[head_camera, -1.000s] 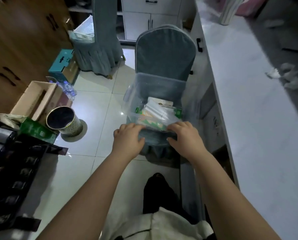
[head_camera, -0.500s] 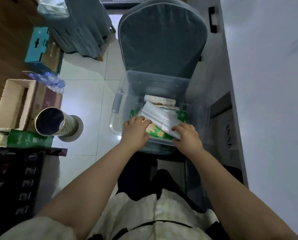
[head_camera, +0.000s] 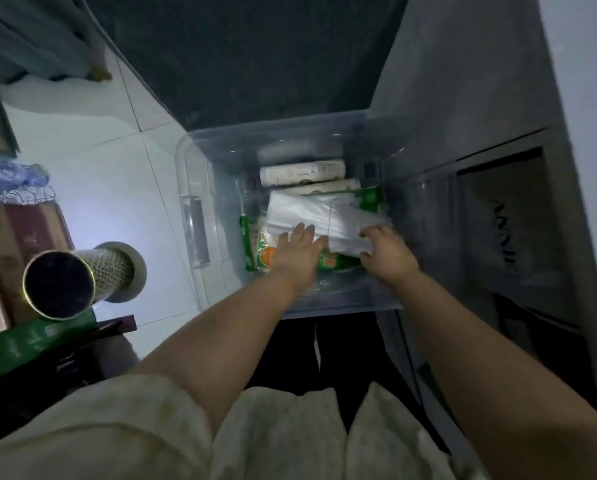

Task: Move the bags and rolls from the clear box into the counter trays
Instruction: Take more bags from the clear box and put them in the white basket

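A clear plastic box (head_camera: pixel 193 188) sits on a grey chair seat below me. Inside lie two pale rolls (head_camera: pixel 302 173) at the far end, a stack of white plastic bags (head_camera: pixel 325 213) in the middle, and green printed packs (head_camera: pixel 266 252) underneath. Both my hands are inside the box. My left hand (head_camera: pixel 299 249) lies with straight fingers on the white bags and the green pack. My right hand (head_camera: pixel 385 249) curls its fingers round the near right edge of the white bags.
The grey chair back (head_camera: pixel 255 57) rises behind the box. A grey counter front (head_camera: pixel 470 98) with an open shelf stands right. At the left on the white tile floor are a round metal bin (head_camera: pixel 59 284), cardboard boxes (head_camera: pixel 23 237) and a green carton (head_camera: pixel 30 342).
The camera has dropped closer over the box. Both hands have gone from the box's near rim down inside it onto the white bags.
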Available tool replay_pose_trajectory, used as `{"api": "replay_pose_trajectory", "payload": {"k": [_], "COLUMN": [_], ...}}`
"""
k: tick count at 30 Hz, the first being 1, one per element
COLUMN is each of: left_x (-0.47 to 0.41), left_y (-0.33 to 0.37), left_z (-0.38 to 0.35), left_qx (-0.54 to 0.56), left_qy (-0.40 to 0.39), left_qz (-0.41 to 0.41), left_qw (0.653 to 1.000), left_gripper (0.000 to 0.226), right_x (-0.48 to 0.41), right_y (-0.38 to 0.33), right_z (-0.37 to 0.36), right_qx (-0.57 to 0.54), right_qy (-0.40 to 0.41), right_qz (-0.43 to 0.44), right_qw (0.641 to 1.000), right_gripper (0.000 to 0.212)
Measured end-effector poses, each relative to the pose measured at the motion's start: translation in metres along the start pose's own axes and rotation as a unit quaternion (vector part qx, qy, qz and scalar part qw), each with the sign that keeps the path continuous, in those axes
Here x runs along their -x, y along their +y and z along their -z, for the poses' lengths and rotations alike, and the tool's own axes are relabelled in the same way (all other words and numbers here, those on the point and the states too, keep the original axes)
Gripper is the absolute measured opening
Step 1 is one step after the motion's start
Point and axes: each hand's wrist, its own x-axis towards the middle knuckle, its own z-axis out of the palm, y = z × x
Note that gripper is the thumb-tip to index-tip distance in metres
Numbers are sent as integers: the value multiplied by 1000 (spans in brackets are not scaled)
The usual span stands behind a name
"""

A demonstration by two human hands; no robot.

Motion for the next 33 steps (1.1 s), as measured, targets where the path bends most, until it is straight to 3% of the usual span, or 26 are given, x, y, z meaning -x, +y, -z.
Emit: {"api": "replay_pose_trajectory", "payload": {"k": [8, 13, 18, 20, 24, 27, 33], "left_x": [-82, -103, -111, -116, -127, -116, -95], "left_y": [-2, 4, -6, -8, -20, -33, -26], "left_z": [-28, -33, -19, -5, 33, 37, -1], "left_qx": [-80, -169, -218, -203, -67, -10, -54], "left_qy": [55, 64, 77, 51, 24, 3, 24], "left_qz": [-28, -32, -121, -140, -161, -137, 3], "left_qw": [995, 983, 965, 968, 984, 991, 998], "left_gripper": [84, 86, 69, 62, 42, 45, 71], "right_x": [-71, -89, -92, -89, -82, -83, -88], "right_y": [35, 32, 22, 20, 14, 12, 21], "right_z": [-15, -23, -12, 1, 30, 44, 37], "right_qx": [-19, -87, -127, -134, -150, -155, -100], "right_qy": [46, 63, 111, 157, 241, 232, 147], "right_qz": [-50, -75, -46, -11, 60, 65, 56], "right_qw": [997, 991, 985, 978, 957, 958, 982], "right_gripper": [35, 27, 25, 25, 26, 25, 23]}}
